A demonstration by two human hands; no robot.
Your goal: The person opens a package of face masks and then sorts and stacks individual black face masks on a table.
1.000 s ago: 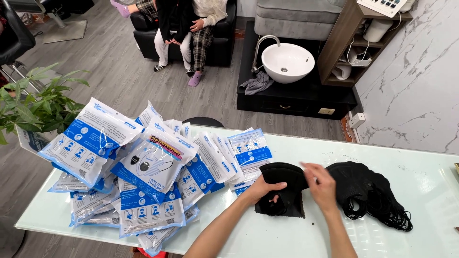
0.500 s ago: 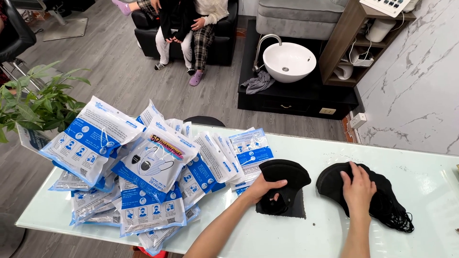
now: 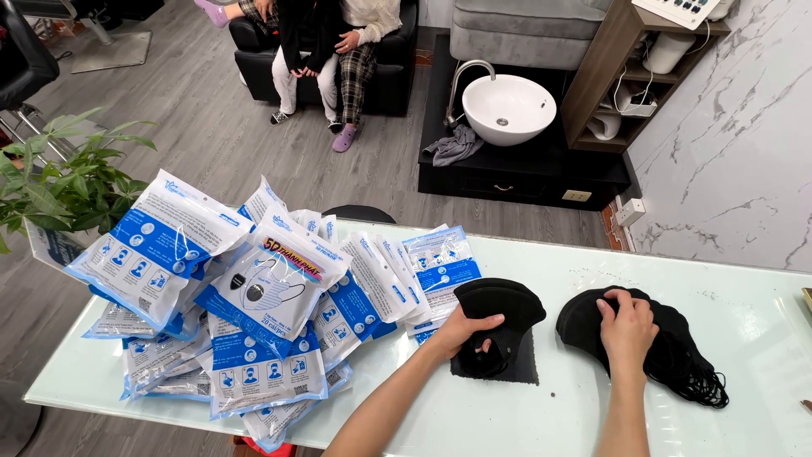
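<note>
Hands of one person work at a pale glass tabletop [image 3: 761, 296] in the lower half of the frame. Left hand [image 3: 463, 332], lower centre, has its grip clenched on a small stack of black masks [image 3: 499, 326], thumb under the stack's edge and fingers curled over it; the stack lies on the tabletop. Right hand [image 3: 628, 326], lower right of centre, rests palm down on a larger pile of black masks [image 3: 668, 351], fingers bent over the pile's upper left part; whether the grip has closed on a mask cannot be told. Ear loops trail from that pile toward the lower right. The two mask piles lie near each other but apart.

Left of the stack, a heap of blue-and-white mask packets [image 3: 254, 305] covers the tabletop's left half. A green plant [image 3: 68, 182] stands at the left edge. Beyond the tabletop: a white basin [image 3: 509, 108] on a dark cabinet, upper centre, and two seated people [image 3: 326, 38] on a black sofa, upper left.
</note>
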